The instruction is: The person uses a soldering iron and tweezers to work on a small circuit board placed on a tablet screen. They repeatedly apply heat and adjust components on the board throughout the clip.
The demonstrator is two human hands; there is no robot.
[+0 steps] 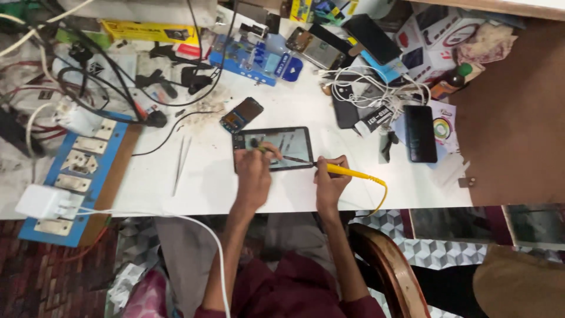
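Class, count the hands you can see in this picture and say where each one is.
2. The left hand rests on the tablet on the white table; the right hand holds a yellow-handled tool at the tablet's right edge.

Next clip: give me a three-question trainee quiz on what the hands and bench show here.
1. True or false: the right hand holds a yellow-handled tool whose tip points at the phone.
2. What does the left hand rest on? A) tweezers B) the phone C) the black handset
3. Fill in: the tweezers lie on the table to the ____ of the phone in the picture.

Key: 1 true; 2 B; 3 left.
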